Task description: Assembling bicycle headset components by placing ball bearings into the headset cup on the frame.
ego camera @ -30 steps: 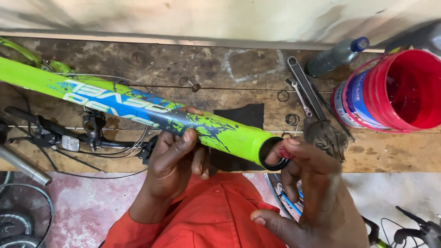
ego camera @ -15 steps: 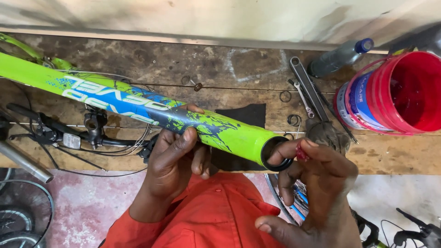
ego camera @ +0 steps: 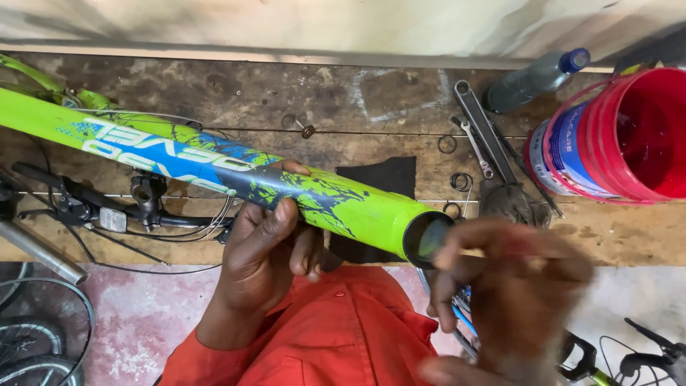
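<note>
Seemingly only one view is on offer, from the head camera looking down. The left hand (ego camera: 268,250) is wrapped around the underside of a green bike frame tube (ego camera: 214,168), fingers curled shut on it, steadying it over the wooden counter (ego camera: 236,93). The tube runs from upper left down to its open end (ego camera: 427,239), which sits near the counter's front edge. The right hand (ego camera: 514,286) is blurred just beside that opening; its fingers look partly curled, but I cannot tell whether it holds anything.

A likely risk: the tube rests mostly on the one grip, so a slackened hold could let it roll or tip off the front edge toward the orange-clad lap (ego camera: 343,329). Small rings (ego camera: 461,181) and wrenches (ego camera: 486,132) lie close to the open end, and a sweep of the blurred hand could knock them off.

Room is tight on the right, where a red bucket (ego camera: 622,136) and a bottle (ego camera: 536,78) crowd the counter. Handlebars (ego camera: 107,207) with cables hem in the left. Bare wood lies behind the tube.
</note>
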